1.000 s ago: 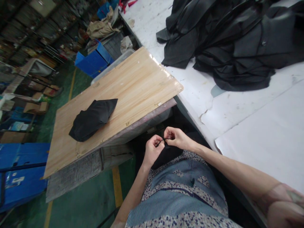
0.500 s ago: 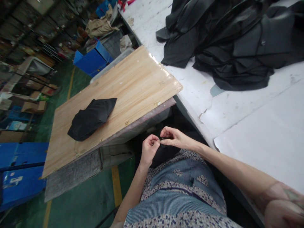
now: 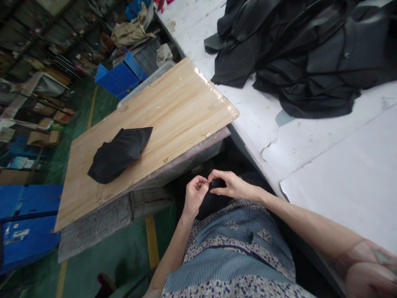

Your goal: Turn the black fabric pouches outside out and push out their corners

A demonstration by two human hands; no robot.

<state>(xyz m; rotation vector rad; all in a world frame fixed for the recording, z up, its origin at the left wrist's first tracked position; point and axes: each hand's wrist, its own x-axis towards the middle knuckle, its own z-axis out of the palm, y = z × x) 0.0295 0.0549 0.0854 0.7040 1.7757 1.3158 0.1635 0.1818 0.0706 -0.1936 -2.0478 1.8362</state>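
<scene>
A heap of dark garments covers the far end of the white tabletop, well apart from both hands. Left of it a wooden board slopes toward the floor and carries a folded black piece, nearer the left hand than the right but out of touch of either.

The black cloth lies in the lap, just below and between the two hands, bunched so that no long axis can be made out. The left hand is curled, thumb and forefinger pinched at the cloth's top edge. The right hand comes in from the other side, fingers closed on a small dark fold of the same cloth, fingertips nearly meeting the left's.

Most of the cloth is lost in shadow under the tabletop; what exactly is pinched is too small to tell.
</scene>
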